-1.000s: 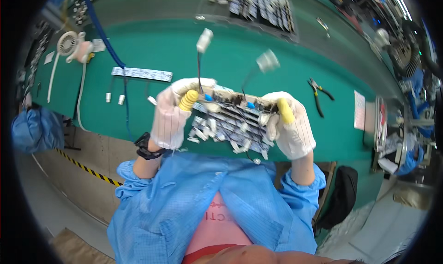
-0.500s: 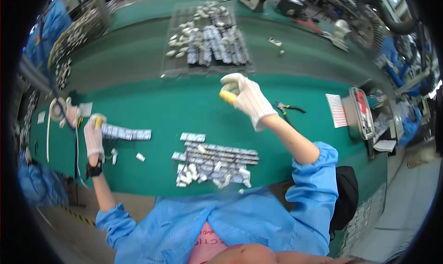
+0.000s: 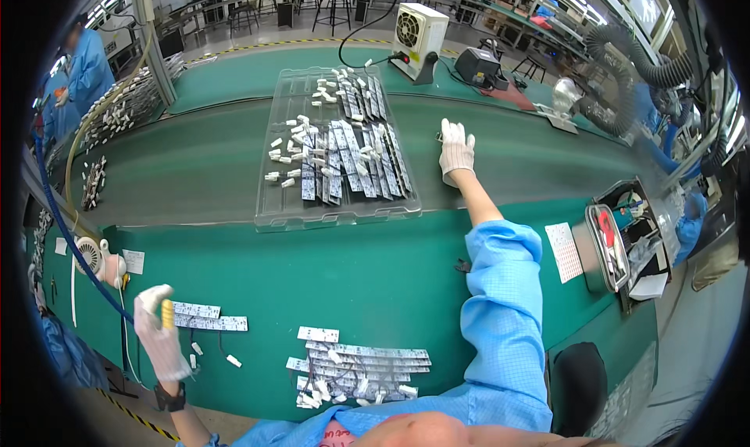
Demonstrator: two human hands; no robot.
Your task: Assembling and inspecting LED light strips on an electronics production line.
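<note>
Green bench (image 3: 351,283) below, dark belt (image 3: 539,162) beyond: my left hand (image 3: 158,336) curls by the board strips (image 3: 209,320) on the bench, my right hand (image 3: 456,151) stretches over the belt, whether either grips I can't tell, seemingly a reaching step calling for careful finger placement.

Two narrow whitish-blue board strips (image 3: 223,323) flat on table (image 3: 328,279), staggered, dark leads ending in white connectors (image 3: 234,361); left of clear tray (image 3: 340,220), toward person. Strip pile (image 3: 367,355) lying crosswise between tray and person, white connectors bunched at near edge. More strips (image 3: 348,162) inside tray, mostly lengthwise, side by side. Small dark piece (image 3: 439,137) right of tray, mostly hidden.
</note>
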